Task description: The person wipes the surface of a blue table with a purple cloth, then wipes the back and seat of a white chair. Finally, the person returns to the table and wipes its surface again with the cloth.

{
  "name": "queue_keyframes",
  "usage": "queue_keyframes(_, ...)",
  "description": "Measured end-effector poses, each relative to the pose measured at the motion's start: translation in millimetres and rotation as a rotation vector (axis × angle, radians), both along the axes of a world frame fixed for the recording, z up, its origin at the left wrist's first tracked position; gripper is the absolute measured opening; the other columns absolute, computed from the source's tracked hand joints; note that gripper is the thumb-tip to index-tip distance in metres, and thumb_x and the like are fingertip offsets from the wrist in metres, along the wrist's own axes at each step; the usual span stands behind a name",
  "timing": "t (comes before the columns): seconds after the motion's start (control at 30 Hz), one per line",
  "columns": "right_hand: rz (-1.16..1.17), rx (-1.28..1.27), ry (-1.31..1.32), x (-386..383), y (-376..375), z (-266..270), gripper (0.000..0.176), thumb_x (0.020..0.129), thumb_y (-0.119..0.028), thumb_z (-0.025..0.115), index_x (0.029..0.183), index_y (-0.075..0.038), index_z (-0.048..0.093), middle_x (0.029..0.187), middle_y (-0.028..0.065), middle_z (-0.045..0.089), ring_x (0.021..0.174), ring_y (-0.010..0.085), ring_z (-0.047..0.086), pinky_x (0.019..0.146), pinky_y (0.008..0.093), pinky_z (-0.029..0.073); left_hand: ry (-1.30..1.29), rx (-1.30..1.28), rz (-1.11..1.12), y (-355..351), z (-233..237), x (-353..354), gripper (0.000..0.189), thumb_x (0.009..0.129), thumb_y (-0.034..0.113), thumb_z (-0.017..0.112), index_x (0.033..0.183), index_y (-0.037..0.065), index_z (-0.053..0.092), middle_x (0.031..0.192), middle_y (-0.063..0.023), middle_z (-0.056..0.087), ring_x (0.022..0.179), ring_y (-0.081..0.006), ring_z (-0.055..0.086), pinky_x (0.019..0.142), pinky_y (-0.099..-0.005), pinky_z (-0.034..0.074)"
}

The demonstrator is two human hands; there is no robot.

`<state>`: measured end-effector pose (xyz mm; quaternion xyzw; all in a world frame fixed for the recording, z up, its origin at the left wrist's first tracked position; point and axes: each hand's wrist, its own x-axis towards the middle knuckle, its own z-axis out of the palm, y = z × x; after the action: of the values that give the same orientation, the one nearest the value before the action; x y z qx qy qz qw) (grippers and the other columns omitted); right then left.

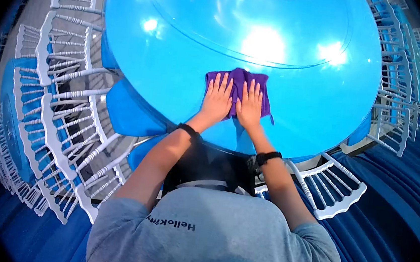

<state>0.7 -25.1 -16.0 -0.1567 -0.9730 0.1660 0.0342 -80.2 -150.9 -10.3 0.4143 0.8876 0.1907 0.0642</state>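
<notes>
A purple cloth (239,76) lies spread on the glossy blue round table (175,72), near its front edge. Flat on the cloth's left part rests my left hand (217,99), fingers stretched forward. Beside it my right hand (250,104) presses on the right part, its fingers also straight and slightly apart. The thumbs are close together over the cloth's middle. One cloth corner with a small loop sticks out to the right of my right hand. Both wrists wear dark bands.
A clear round turntable (297,66) covers the table's middle, with bright light reflections. White chairs (60,132) with blue seats (131,108) crowd the left side. Another white chair (333,186) stands close at my right, and more chairs (396,63) line the far right.
</notes>
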Motion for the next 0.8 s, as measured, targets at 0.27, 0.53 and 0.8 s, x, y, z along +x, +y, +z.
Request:
queue_keyframes(0.27, 0.097, 0.063, 0.027, -100, 88, -29, 0.061, 0.085, -0.033, 0.044, 0.137, -0.005, 0.029, 0.145, 0.0180, 0.020, 0.133, 0.0360, 0.020, 0.107, 0.0486, 0.017, 0.207, 0.069, -0.096, 74, -14, -96, 0.057, 0.081, 0.020, 0.045, 0.135, 0.004, 0.034, 0.141, -0.0163, 0.030, 0.130, -0.0330, 0.027, 0.106, -0.0464, 0.023)
queue_keyframes(0.53, 0.061, 0.017, 0.037, -108, 100, -26, 0.061, 0.086, -0.034, 0.042, 0.138, -0.005, 0.026, 0.145, 0.0176, 0.019, 0.134, 0.0358, 0.017, 0.108, 0.0490, 0.015, 0.214, -0.017, 0.005, 95, -21, -93, 0.057, 0.084, 0.023, 0.041, 0.137, 0.005, 0.030, 0.142, -0.0163, 0.027, 0.132, -0.0341, 0.023, 0.107, -0.0462, 0.020)
queue_keyframes(0.8, -0.008, 0.028, -0.049, 52, 43, -4, 0.066, 0.081, -0.030, 0.051, 0.137, -0.002, 0.027, 0.144, 0.0205, 0.019, 0.133, 0.0388, 0.017, 0.106, 0.0511, 0.017, 0.040, -0.047, -0.419, 48, 5, 6, 0.056, 0.084, 0.022, 0.046, 0.134, 0.002, 0.034, 0.142, -0.0183, 0.026, 0.132, -0.0359, 0.020, 0.107, -0.0470, 0.020)
